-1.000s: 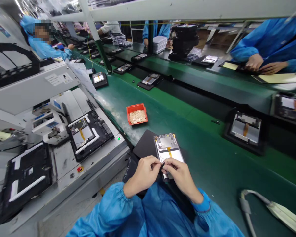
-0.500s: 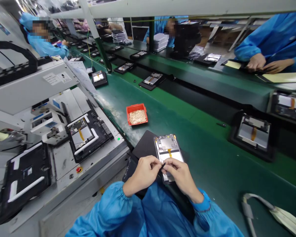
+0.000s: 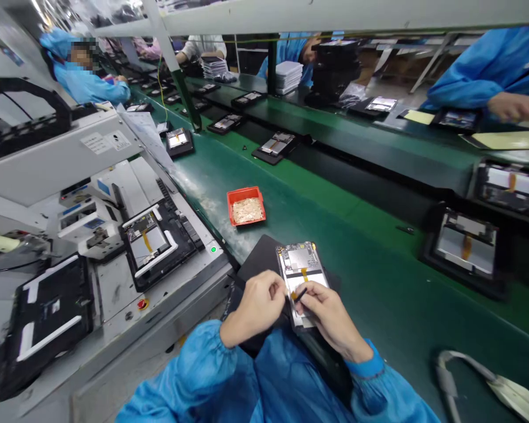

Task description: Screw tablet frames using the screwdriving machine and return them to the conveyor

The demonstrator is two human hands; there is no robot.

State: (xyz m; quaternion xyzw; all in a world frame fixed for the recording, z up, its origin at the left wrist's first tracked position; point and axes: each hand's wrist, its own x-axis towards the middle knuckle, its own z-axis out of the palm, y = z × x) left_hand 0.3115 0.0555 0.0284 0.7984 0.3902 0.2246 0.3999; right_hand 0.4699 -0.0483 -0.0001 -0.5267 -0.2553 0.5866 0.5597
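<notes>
An open tablet body [image 3: 301, 267] with a silver back plate and an orange flex cable lies on a black pad [image 3: 259, 258] at the near edge of the green belt. My left hand [image 3: 256, 306] is curled at the tablet's lower left edge, fingers pinched together; what they grip is hidden. My right hand [image 3: 326, 317] rests on the tablet's lower end and pinches a thin black tool [image 3: 300, 293], its tip pointing at the orange cable.
An orange tray [image 3: 245, 205] of small tan parts sits beyond the pad. A grey press fixture [image 3: 156, 241] holding another tablet stands to the left. More tablets in black carriers [image 3: 465, 247] ride the belt. Other people in blue coats work across and up the line.
My right hand has slid slightly right and down, and the black tool now points up toward the orange cable. Carriers on the far belt have moved right.
</notes>
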